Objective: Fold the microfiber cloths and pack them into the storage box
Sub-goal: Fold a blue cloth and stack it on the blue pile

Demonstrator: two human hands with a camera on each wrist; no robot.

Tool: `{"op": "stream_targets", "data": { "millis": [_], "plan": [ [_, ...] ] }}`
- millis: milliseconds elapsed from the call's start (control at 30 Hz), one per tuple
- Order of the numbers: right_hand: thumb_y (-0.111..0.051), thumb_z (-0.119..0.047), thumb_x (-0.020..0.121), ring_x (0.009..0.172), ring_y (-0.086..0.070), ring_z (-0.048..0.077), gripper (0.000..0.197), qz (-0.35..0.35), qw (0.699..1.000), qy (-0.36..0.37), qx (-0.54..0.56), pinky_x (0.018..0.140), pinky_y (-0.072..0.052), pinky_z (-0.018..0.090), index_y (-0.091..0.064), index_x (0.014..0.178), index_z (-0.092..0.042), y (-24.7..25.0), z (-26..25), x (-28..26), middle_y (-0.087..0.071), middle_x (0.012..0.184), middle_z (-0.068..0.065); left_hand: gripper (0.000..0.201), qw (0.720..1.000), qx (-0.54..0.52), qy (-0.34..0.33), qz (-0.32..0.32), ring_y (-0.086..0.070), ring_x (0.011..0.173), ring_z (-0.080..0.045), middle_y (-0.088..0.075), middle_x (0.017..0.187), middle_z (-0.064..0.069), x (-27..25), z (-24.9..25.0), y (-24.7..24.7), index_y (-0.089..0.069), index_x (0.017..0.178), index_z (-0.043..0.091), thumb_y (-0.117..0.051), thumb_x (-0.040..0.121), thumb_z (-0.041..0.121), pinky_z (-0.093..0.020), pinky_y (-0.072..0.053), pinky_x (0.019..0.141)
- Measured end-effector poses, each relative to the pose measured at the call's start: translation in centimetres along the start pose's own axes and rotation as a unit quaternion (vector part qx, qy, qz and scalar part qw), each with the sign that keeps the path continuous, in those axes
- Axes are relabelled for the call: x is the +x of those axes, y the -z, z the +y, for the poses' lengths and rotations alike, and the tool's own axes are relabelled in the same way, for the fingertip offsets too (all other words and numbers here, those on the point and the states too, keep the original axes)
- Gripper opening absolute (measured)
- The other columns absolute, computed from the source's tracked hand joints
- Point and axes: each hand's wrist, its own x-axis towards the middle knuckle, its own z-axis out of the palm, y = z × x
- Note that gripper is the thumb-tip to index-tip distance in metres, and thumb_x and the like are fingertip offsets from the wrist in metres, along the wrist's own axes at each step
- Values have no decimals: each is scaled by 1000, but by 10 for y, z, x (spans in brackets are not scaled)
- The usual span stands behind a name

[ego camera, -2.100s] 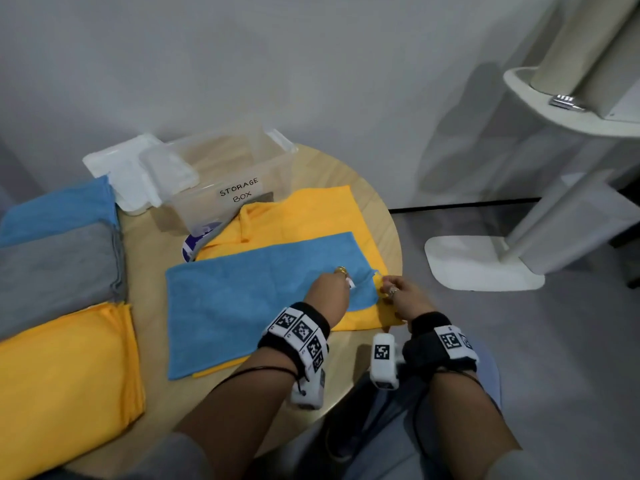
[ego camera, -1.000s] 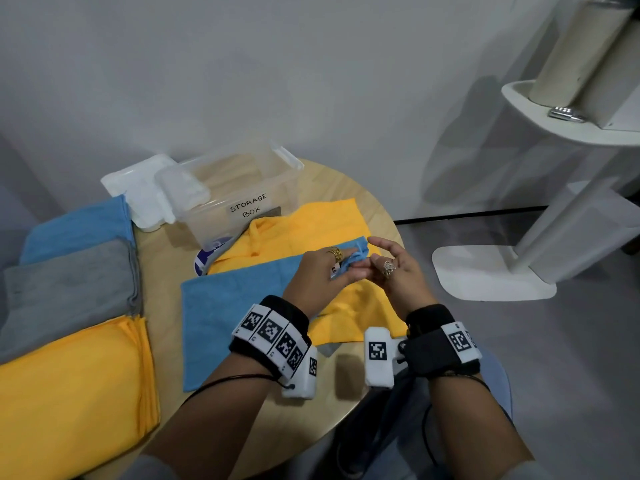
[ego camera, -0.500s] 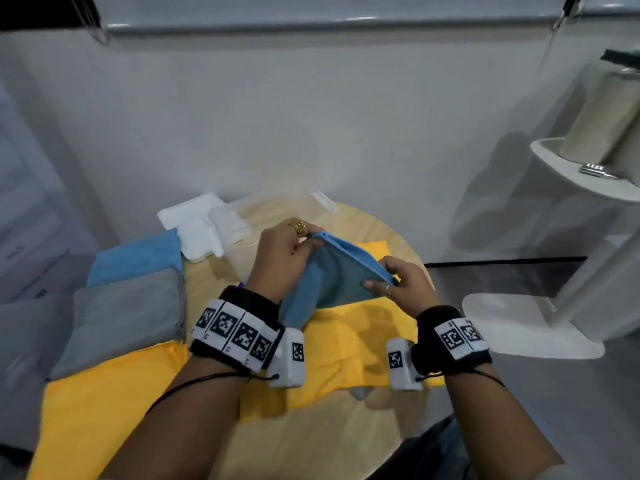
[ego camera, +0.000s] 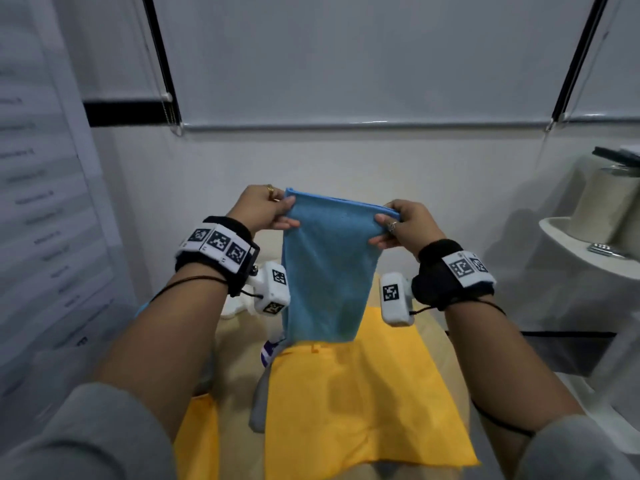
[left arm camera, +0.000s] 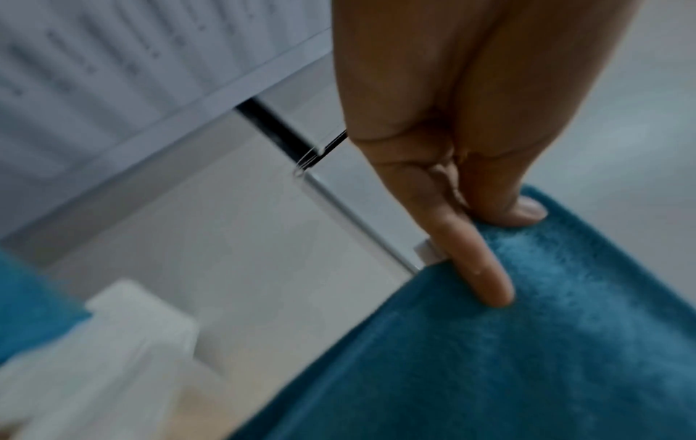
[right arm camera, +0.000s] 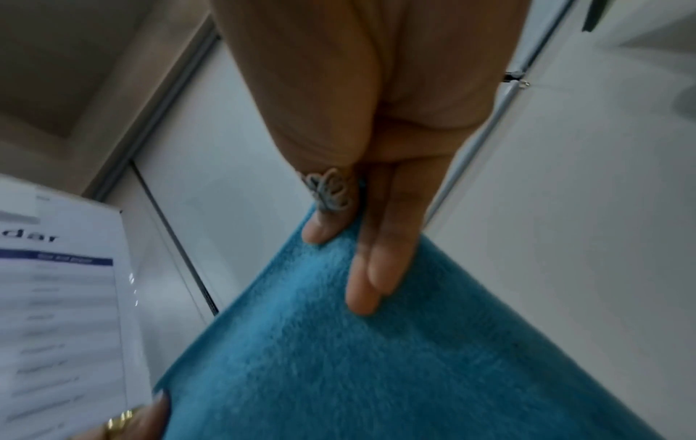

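Observation:
A blue microfiber cloth (ego camera: 327,268) hangs doubled in the air in front of me, above the table. My left hand (ego camera: 266,211) pinches its top left corner and my right hand (ego camera: 398,225) pinches its top right corner. In the left wrist view the thumb and a finger of my left hand (left arm camera: 485,238) press on the blue cloth (left arm camera: 508,357). My right hand (right arm camera: 361,238), with a ring, holds the blue cloth (right arm camera: 357,372) edge in the right wrist view. A yellow cloth (ego camera: 356,407) lies flat on the table below. The storage box is hidden behind the hanging cloth.
A second yellow cloth (ego camera: 197,441) lies at the lower left, with a strip of grey cloth (ego camera: 258,407) between the two. The round wooden table (ego camera: 235,351) shows beside them. A white lid (ego camera: 235,308) peeks out behind my left wrist. A white stand (ego camera: 588,251) is at the right.
Both hands have lifted the blue cloth off the yellow one, spread apart and raised it to chest height, where it hangs. My view has tilted up towards the wall.

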Motion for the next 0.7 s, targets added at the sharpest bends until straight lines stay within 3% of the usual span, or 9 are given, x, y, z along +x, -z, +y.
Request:
{"op": "stream_targets", "data": {
  "millis": [133,300,400,467,600,667,700],
  "plan": [
    [-68,-12,84,43,-63,10,13,93,994,52,-29,48,-56,23,-61,73,-13,-3,1,-5,-63,71,15,11,996,67,-50,-2,-63,42,-4,-58,66,-9,-14,2,4,-54,84,8,-54,94,11,-12,-49,44],
    [-73,-31,79,55,-49,17,21,192,964,129,-131,56,-49,38,-62,69,-15,-1,0,-27,-52,55,-4,13,984,126,-118,50,-55,38,-2,-62,62,4,-36,-2,10,-64,88,4,-63,89,16,-10,-41,45],
    [-73,-28,79,53,-45,9,19,186,966,134,-122,55,-43,31,-61,69,-17,1,-2,-44,-51,55,-8,9,984,117,-131,38,-50,38,-1,-60,53,12,-51,2,10,-66,82,8,-66,87,16,-11,-43,49],
    [-74,-27,78,53,-45,5,19,181,967,133,-119,53,-40,25,-61,66,-19,5,-1,-52,-52,56,-9,8,985,102,-136,22,-49,43,1,-59,57,8,-60,3,9,-66,79,9,-67,86,14,-10,-42,52],
    [-74,-29,77,47,-46,-1,30,178,967,109,-148,45,-34,9,-54,57,-21,5,13,-54,-51,54,-8,8,993,72,-84,-28,-50,45,1,-59,66,0,-65,-14,3,-67,76,12,-69,84,14,-10,-41,48],
    [-73,-30,78,51,-49,6,27,157,969,73,-176,46,-40,10,-57,65,-13,0,22,-46,-52,56,-4,10,998,38,-29,-36,-57,45,-1,-63,71,-6,-60,-25,-3,-65,82,4,-70,83,13,-11,-45,48],
    [-73,-30,79,51,-54,14,27,144,973,53,-172,50,-49,18,-59,69,-10,-2,25,-40,-55,58,0,13,999,13,-7,-30,-63,48,-4,-65,76,-10,-56,-27,-6,-63,85,0,-70,82,11,-11,-49,50]
  ]
}}
